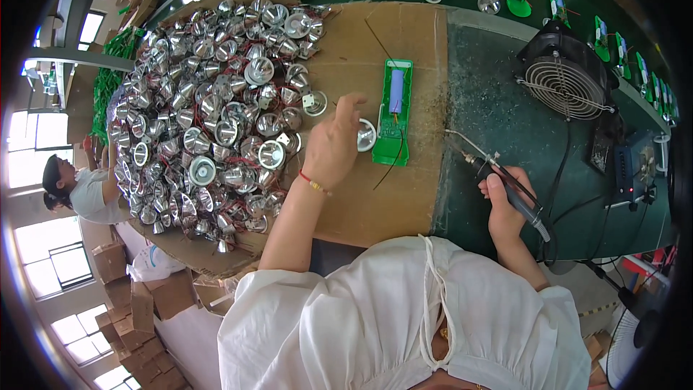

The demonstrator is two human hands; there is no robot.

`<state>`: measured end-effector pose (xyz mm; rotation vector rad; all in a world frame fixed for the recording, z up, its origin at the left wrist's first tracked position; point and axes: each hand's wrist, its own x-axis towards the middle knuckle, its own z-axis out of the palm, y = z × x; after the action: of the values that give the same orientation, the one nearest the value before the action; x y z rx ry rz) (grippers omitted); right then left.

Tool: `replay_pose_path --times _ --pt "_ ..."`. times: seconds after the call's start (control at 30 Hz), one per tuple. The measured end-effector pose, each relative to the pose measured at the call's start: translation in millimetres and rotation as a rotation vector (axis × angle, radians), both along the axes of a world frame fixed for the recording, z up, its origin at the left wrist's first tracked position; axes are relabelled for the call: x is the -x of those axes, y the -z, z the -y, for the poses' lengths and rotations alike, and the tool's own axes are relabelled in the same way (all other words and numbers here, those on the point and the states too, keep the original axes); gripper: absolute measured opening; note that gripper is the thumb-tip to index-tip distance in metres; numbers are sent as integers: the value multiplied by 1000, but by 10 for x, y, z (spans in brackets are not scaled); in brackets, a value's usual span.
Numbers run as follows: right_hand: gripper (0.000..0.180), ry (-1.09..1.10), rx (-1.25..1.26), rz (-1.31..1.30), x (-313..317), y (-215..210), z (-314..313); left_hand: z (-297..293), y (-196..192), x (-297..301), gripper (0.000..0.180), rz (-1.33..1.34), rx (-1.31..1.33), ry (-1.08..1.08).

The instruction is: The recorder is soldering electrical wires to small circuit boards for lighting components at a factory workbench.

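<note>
My left hand (330,146) is over the brown cardboard, back upward, with the index finger raised and bent. It appears closed at the edge of a shiny lamp reflector (367,135); the other fingertips are hidden. Just right of the reflector lies an open green lamp housing (390,150) with a blue-violet cylindrical battery (396,92) and thin wires. On the right, my right hand (503,202) is closed round the dark handle of a soldering iron (513,193). The iron's tip points up and left, apart from the housing.
A large heap of silvery reflectors (209,119) with red wires covers the left of the cardboard (346,206). Black fan (564,79) and blue soldering station (632,171) stand right, with cables. More green housings (516,1) line the far side. Another person (86,188) is at left.
</note>
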<state>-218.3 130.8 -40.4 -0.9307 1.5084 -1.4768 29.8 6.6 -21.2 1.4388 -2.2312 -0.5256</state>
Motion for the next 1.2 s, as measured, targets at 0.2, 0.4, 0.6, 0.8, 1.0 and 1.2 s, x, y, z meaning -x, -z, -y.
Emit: replay_pose_path --times 0.2,0.4,0.6,0.8,1.0,1.2 --pt "15 -50 42 17 -93 -33 11 -258 -80 -87 55 -113 -105 29" --pt "16 -66 41 19 -112 -48 -37 -313 158 -133 77 -608 -299 -174" --pt "17 -49 53 -8 -131 -64 -55 -309 133 -212 70 -780 -508 -361" --pt "17 -55 42 2 -145 -55 -58 -175 -31 -68 32 -432 -432 -307" --pt "16 -73 32 8 -133 -53 -19 -211 126 -61 20 -503 -511 -269" --pt "17 -79 60 55 -153 -100 50 -285 98 31 15 -458 -412 -262"
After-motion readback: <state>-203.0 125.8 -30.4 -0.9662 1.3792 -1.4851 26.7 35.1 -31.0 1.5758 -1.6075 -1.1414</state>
